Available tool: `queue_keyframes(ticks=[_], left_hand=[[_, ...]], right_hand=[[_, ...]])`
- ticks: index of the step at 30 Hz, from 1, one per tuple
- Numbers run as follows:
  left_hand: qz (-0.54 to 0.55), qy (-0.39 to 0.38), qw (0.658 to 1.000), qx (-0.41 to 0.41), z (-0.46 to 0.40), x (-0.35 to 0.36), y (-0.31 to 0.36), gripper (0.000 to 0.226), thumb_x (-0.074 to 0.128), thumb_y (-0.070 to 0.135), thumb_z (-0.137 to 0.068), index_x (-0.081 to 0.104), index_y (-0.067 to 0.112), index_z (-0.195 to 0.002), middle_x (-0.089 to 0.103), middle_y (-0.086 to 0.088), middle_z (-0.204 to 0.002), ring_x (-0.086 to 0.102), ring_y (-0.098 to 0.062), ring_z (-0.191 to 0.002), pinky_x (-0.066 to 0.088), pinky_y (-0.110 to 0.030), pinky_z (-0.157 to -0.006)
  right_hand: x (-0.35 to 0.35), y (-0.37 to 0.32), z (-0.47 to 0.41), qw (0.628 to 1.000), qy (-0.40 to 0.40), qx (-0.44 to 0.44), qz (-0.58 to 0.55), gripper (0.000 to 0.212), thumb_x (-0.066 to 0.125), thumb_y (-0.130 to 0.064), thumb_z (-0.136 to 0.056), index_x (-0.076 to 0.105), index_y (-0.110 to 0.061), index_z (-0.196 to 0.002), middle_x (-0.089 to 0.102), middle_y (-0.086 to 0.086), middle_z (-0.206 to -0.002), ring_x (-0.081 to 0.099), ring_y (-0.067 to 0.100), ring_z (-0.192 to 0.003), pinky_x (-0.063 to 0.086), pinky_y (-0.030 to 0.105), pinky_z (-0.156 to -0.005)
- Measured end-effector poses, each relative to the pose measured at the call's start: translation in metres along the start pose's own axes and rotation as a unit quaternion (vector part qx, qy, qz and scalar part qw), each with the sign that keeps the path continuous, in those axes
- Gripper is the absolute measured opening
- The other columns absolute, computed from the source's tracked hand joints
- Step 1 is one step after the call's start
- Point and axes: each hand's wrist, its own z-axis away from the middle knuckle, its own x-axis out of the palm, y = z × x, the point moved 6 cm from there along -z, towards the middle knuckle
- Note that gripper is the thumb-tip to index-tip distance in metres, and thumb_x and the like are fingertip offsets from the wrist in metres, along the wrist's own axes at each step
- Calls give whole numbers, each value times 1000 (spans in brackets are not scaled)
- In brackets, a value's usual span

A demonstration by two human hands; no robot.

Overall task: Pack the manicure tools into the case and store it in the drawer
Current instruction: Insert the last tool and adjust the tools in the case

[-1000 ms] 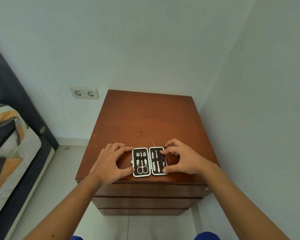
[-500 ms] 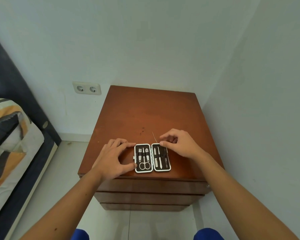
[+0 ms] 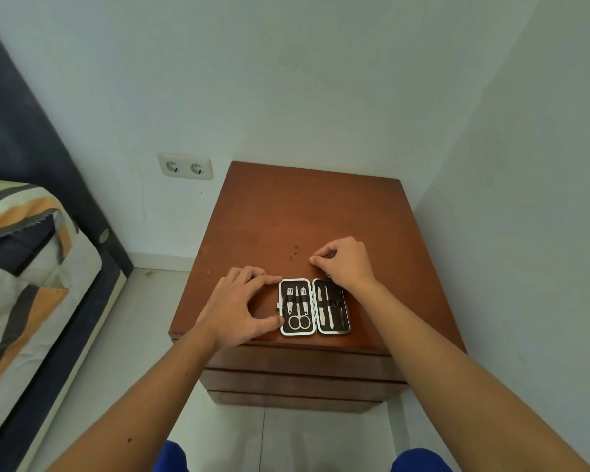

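Note:
The manicure case (image 3: 297,333) lies open and flat near the front edge of the brown nightstand (image 3: 307,212). Its left half holds scissors (image 3: 299,320) and two small tools; its right half holds several slim tools (image 3: 327,306). My left hand (image 3: 239,308) grips the case's left half, with the forefinger at its far corner and the thumb at its near side. Just behind the case my right hand (image 3: 346,264) is curled, with thumb and forefinger pinching a thin metal tool on the wood; the hand hides most of that tool. The drawers (image 3: 304,361) below are all closed.
A white wall stands close on the nightstand's right and another behind it, with a double socket (image 3: 185,166) to the left. A bed with a striped cover (image 3: 24,253) and dark frame is at the left, across a strip of tiled floor (image 3: 140,335).
My right hand left the case's right half and moved back to the thin tool behind it, closing its fingertips there. My left hand stayed on the case. The camera shifted slightly.

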Motion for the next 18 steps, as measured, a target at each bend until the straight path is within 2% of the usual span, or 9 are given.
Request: queue_keyframes(ticks=[5, 9, 12, 14, 16, 18], left_hand=[[5, 1, 1000, 3, 0, -1, 2, 75, 65, 73, -73, 51, 45, -142, 45, 22, -132, 35, -3, -125, 28, -27, -103], [3, 2, 1000, 2, 0, -2, 2, 76, 64, 73, -73, 51, 45, -142, 45, 21, -132, 35, -4, -126, 26, -26, -102], [4, -2, 1000, 1, 0, -2, 2, 76, 64, 73, -73, 51, 44, -142, 45, 21, -134, 35, -3, -126, 28, -27, -103], [3, -1, 1000, 4, 0, -2, 2, 77, 64, 73, -73, 51, 43, -142, 45, 21, -133, 35, -3, -125, 29, -28, -103], [1, 0, 1000, 5, 0, -2, 2, 77, 63, 74, -73, 51, 43, -143, 45, 21, -133, 35, -3, -125, 27, -26, -101], [0, 0, 1000, 6, 0, -1, 2, 76, 63, 74, -73, 51, 44, -142, 45, 22, -133, 35, -3, -125, 26, -25, -100]], right_hand=[[4, -6, 2, 1000, 10, -1, 21, 10, 78, -33, -91, 82, -28, -85, 78, -10, -86, 71, 14, -91, 60, 37, -84], [8, -12, 5, 998, -26, -24, 46, 12, 67, -28, -98, 76, -25, -89, 73, -8, -87, 68, 16, -89, 57, 37, -84], [1, -3, 3, 998, -35, -13, -49, 8, 71, -26, -98, 72, -27, -91, 71, -8, -90, 64, 10, -84, 50, 29, -80], [-7, 4, 5, 989, -37, -3, -141, 6, 74, -19, -97, 74, -25, -94, 74, -3, -91, 63, 10, -79, 54, 31, -78], [-16, 10, 9, 975, -48, -12, -215, 13, 74, -12, -96, 74, -24, -100, 75, 0, -90, 64, 11, -78, 57, 31, -78], [-22, 13, 15, 962, -63, -21, -265, 17, 71, -6, -98, 74, -21, -105, 75, -1, -88, 63, 8, -73, 56, 24, -71]])
